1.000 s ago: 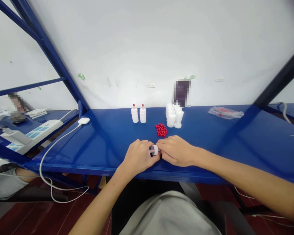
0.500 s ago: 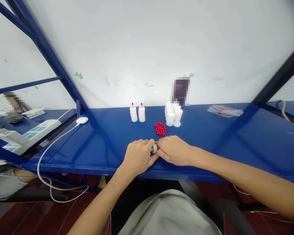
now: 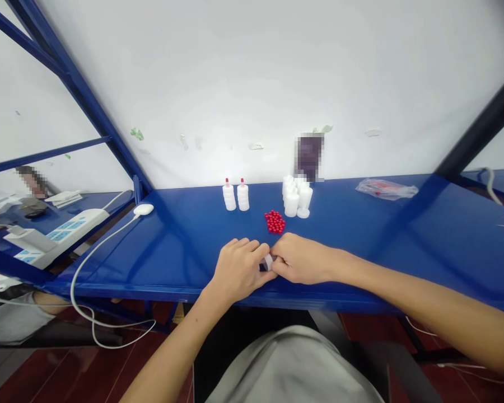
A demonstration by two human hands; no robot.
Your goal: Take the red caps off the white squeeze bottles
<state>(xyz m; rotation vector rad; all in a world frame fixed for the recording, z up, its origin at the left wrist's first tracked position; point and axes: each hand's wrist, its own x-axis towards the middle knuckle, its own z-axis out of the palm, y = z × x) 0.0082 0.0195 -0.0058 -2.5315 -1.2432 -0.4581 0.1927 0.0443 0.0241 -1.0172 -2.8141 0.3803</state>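
My left hand (image 3: 242,265) is curled around a white plastic bottle (image 3: 269,261), mostly hidden, close to the front edge of the blue table. Only a pale round part of it shows between my two hands. Closed fingers of my right hand (image 3: 303,258) grip the right end of that same part; what lies under them is hidden. A pile of small red caps (image 3: 274,222) lies just beyond my hands. Behind, to the left, are two stacked-looking groups of white bottles (image 3: 243,197) with red tips. Several white bottles without red tips (image 3: 292,204) stand together on the right.
A clear plastic bag (image 3: 386,189) with something red in it lies at the back right. On the left, a white charger puck (image 3: 143,209) trails its cable over the table edge. A power strip (image 3: 73,226) and another person's arm (image 3: 52,301) are beyond the blue frame.
My right hand has turned slightly and its fingers have curled tighter at the bottle's end. The pale part has shifted slightly right and down. The view has tilted a little.
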